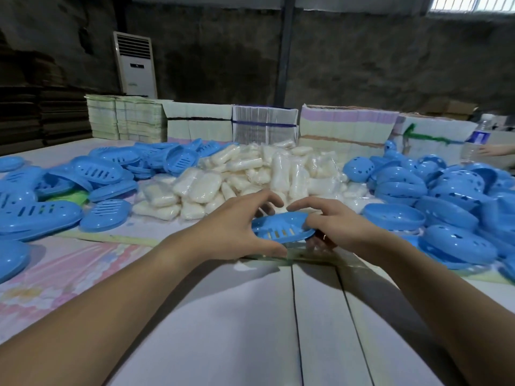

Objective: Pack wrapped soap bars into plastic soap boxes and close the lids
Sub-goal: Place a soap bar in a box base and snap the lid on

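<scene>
Both hands, L hand & R hand, gripping blue soap box, wrapped soap pile just behind, blue lids left, bases right

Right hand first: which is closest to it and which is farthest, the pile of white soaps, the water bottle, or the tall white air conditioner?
From the right hand, in the head view:
1. Pile of wrapped soap bars, just beyond the fingers, centre of the table.
2. Water bottle, far right edge of the table.
3. Air conditioner, back left, standing against the wall behind the stacks.
</scene>
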`<state>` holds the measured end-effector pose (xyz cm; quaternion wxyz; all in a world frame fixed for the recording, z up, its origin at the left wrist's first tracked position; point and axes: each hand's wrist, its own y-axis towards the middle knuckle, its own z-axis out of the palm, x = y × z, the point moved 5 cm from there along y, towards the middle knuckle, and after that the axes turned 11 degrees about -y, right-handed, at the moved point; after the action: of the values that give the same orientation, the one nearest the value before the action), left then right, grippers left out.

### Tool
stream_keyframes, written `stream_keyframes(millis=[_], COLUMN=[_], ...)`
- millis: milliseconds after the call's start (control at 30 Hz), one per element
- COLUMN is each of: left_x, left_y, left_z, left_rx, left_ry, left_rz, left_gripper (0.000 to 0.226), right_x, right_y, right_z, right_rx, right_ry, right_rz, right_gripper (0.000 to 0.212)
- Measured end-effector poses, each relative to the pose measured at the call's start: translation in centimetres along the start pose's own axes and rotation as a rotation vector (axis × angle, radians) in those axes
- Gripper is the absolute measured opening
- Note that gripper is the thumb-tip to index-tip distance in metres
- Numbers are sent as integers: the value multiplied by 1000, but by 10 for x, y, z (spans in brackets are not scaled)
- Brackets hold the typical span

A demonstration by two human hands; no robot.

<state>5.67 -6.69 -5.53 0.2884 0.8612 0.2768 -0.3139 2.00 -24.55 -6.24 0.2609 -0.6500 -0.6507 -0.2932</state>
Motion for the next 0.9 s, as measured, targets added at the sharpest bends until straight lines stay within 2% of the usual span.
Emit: stream_keyframes(millis=[100, 133, 200, 233, 267, 333, 400, 533, 667, 900], left_x=[3, 3, 2, 1, 0, -2, -3, -4, -3, 0], left_y=[-1, -1, -1, -2, -2, -4, -5, -6, -8, -6], left_z=[2, 2, 5, 7, 10, 16, 20, 20, 17, 17], left_rx=[15, 17, 18, 25, 37, 72, 106, 159, 238, 184], left_ry=[-38, -40, -35, -37, -37, -20, 2, 11, -4, -26], left_rz=[-42, -46, -37, -26, -12, 4, -10, -27, -55, -70], left_gripper=[69, 68, 68, 69, 70, 73, 77, 79, 76, 77], right_x=[-3, -5, -9, -12, -17, -28, -36, -33, -32, -25], right_y=[-2, -1, 1, 2, 4, 8, 13, 14, 14, 8], right_z=[-9, -15, -34, -41, -44, -38, -30, -37, -31, -36], right_rx=[28, -44, -326, -443, -490, -400, -289, -421, -349, -391], right_ry=[-17, -55, -231, -338, -427, -565, -675, -694, -746, -494], right_rz=[-24, -52, -104, -106, -84, 5, 62, 10, 5, -38], right_gripper=[25, 20, 17, 24, 37, 62, 71, 63, 58, 32])
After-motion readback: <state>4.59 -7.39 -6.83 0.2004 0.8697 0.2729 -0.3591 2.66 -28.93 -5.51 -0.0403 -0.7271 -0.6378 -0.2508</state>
